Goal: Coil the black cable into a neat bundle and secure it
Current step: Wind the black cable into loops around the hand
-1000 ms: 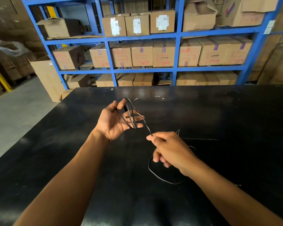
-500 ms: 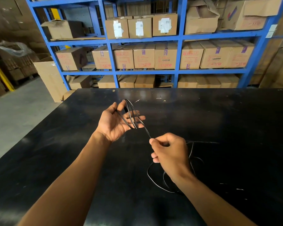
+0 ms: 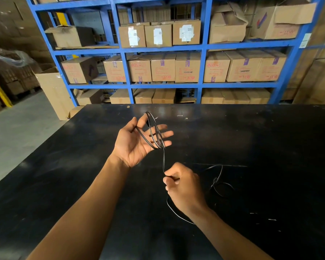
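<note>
A thin black cable (image 3: 164,158) runs between both hands above a black table (image 3: 261,139). My left hand (image 3: 137,143) is held palm up with fingers spread; a few loops of the cable are wound around it, hooked over the thumb and lying across the fingers. From those loops one strand drops to my right hand (image 3: 184,186), which pinches it between thumb and fingers. The loose remainder of the cable lies in slack curls on the table right of and below my right hand.
Blue metal shelving (image 3: 203,47) stacked with cardboard boxes stands behind the table's far edge. A tall cardboard box (image 3: 54,92) stands on the grey floor to the left. The table's left edge runs diagonally toward me.
My right hand has slid down and a little right along the strand, so the stretch between the hands is longer. The slack on the table has shifted into new curls. The left hand holds still.
</note>
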### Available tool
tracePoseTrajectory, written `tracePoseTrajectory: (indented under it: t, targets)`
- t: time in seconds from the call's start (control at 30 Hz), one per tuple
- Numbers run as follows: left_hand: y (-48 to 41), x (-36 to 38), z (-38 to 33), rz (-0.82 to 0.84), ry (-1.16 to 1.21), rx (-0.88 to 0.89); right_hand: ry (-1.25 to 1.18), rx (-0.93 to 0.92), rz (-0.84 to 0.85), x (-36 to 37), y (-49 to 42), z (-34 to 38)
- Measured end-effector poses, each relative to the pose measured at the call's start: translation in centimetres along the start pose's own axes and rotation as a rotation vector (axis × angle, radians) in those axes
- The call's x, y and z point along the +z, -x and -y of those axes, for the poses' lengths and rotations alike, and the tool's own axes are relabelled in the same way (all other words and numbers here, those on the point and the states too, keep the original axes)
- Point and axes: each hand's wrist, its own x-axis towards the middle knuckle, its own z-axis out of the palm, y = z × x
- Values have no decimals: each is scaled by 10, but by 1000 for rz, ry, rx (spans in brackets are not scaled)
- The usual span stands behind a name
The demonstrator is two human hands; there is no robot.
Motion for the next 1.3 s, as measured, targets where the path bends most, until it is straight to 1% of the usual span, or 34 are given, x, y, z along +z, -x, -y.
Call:
tracePoseTrajectory:
  t: [0.03, 0.07, 0.17, 0.2, 0.27, 0.4, 0.5, 0.57, 0.63, 0.73, 0.83, 0.93, 1.0, 1.17, 1.3]
  targets:
    - [2, 3, 1, 49, 19, -10, -75, 85, 33, -1, -3, -1]
    - [4, 5, 2, 104, 31, -25, -102, 128, 71, -2, -7, -4]
    - [12, 15, 4, 272, -21, -130, 6, 124, 227, -10, -22, -9]
    - [15, 17, 5, 311, -53, -176, 47, 116, 250, -16, -27, -8]
    - [22, 19, 8, 355, -113, -255, 182, 78, 262, -31, -43, -6]
    - [32, 13, 12, 372, -180, -368, 568, -4, 309, -65, -75, 3]
    - [37, 7, 21, 346, -285, -446, 685, -48, 303, -84, -94, 14]
    - [38, 0, 31, 305, -365, -509, 750, -96, 295, -91, -104, 26]
    - [37, -9, 39, 247, -395, -553, 812, -170, 269, -95, -114, 37]
    - [34, -21, 46, 144, -405, -564, 902, -260, 234, -97, -124, 53]
    - [28, -28, 47, 62, -400, -538, 962, -314, 222, -96, -126, 69]
    - [22, -31, 43, -2, -410, -499, 957, -374, 173, -91, -119, 78]
    - [17, -30, 40, -59, -407, -456, 897, -349, 152, -89, -117, 82]
    - [0, -31, 23, -189, -378, -259, 616, -252, 262, -73, -97, 84]
    - [-5, -31, 1, -182, -335, -141, 452, -174, 371, -67, -69, 82]
